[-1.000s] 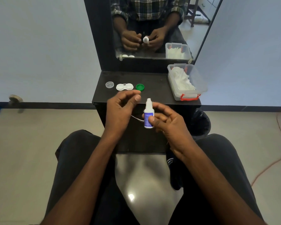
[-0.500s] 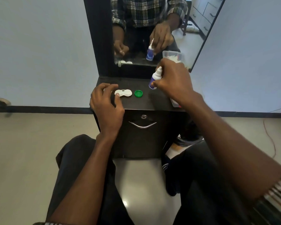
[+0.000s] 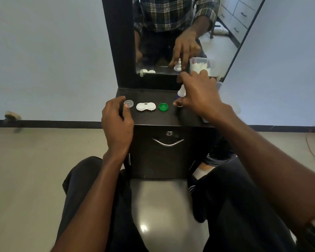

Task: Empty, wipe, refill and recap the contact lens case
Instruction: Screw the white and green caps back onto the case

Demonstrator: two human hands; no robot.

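Largest first: dark table (image 3: 153, 118) at 12 o'clock from the person's knees, with a drawer front and chrome handle (image 3: 168, 142) below its top. Mirror (image 3: 180, 33) stands upright at the table's far edge, reflecting a plaid shirt and the right hand.

Right hand (image 3: 201, 95) reaches over the table's right part, about 1 o'clock from the case. Fingers spread and extended forward; thumb tip low near the tabletop. It sits around the solution bottle (image 3: 181, 91), which stands upright, mostly hidden behind the hand. Cannot tell if the fingers grip the bottle or only touch it.

Left hand (image 3: 117, 120) at the table's front left edge, about 8 o'clock from the case. Fingers loosely curled, holding nothing; one fingertip just beside the clear cap, contact unclear.

Clear plastic box (image 3: 219, 84) with white tissue lies past the right hand, mostly covered by it.

Contact lens case (image 3: 146, 106), white, two wells, lies flat on the tabletop's middle, both wells uncapped. Cannot tell if liquid is inside.

Green cap (image 3: 163, 107) lies on the table at 3 o'clock from the case, just beside it, apart. Clear cap (image 3: 128, 102) lies at 9 o'clock from the case, near it, apart.
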